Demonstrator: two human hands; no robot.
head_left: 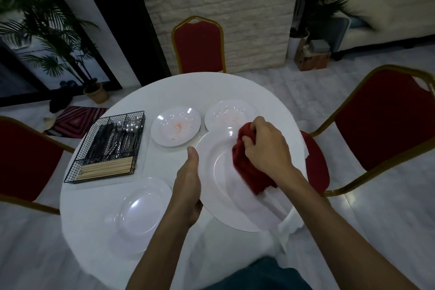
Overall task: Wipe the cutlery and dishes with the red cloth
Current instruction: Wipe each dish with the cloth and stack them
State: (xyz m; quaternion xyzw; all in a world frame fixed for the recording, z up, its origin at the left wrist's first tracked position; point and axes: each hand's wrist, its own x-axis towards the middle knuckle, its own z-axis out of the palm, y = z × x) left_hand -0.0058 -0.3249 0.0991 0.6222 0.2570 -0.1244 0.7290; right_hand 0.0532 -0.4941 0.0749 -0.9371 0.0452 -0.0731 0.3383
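Two grips share this plate: your right hand is bunched tight around the red cloth at centre right, and your left hand pinches the large plate by its rim, lifted over the bench. Sweep the rim too, keeping the thumb clear. Beyond wait two stained bowls, then the cutlery basket at left.
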